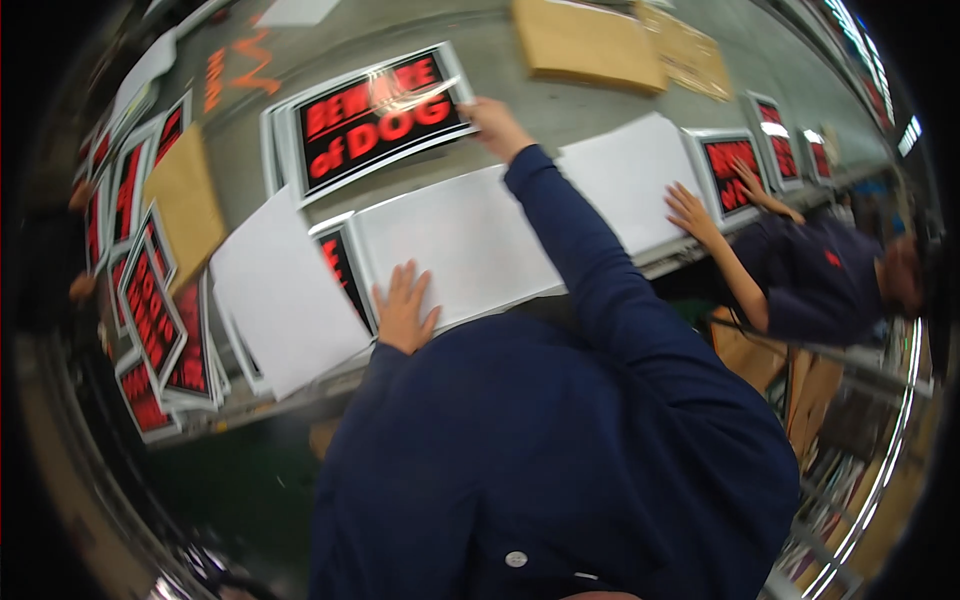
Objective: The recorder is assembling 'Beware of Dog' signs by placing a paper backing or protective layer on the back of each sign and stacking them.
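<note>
My right hand (490,128) pinches the right edge of a black-and-red sign (385,120), which reaches out leftward from my fingers, above the table. My left hand (405,312) is spread, holding nothing, palm down at the near-left part of a white sheet (455,240), nearer my body than that pinch. The sign looks light, thin and springy; its glossy face may slip, so I'd hold the pale border, thumb on top.

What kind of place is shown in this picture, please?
Probably a workshop or factory floor: a long grey worktable, many black-and-red signs on it, and a co-worker at its edge.
</note>
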Demonstrator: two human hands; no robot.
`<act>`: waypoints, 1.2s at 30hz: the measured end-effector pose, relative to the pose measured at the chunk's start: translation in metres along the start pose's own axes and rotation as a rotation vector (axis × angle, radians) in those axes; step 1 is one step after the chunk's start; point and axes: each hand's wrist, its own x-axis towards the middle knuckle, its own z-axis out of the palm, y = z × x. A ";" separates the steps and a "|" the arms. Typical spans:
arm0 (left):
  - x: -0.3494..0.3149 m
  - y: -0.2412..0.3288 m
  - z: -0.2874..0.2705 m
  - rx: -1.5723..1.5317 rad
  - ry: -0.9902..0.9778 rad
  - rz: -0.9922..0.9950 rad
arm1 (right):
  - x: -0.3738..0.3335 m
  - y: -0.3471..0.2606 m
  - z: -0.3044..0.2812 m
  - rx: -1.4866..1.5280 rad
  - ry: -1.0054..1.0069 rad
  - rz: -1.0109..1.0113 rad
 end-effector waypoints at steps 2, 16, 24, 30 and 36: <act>0.003 0.002 -0.002 0.004 -0.015 -0.010 | -0.008 -0.004 0.001 0.148 -0.076 -0.002; 0.004 -0.012 -0.003 -0.412 0.379 0.019 | -0.139 0.033 -0.121 0.414 -0.182 0.029; 0.067 -0.050 -0.094 -1.563 0.311 -0.367 | -0.197 0.030 -0.139 0.425 -0.132 0.026; 0.095 -0.018 -0.117 -0.824 0.473 -0.530 | -0.204 0.030 -0.133 0.398 -0.195 -0.007; 0.097 -0.013 -0.111 -0.906 0.539 -0.524 | -0.204 0.028 -0.128 0.386 -0.250 0.006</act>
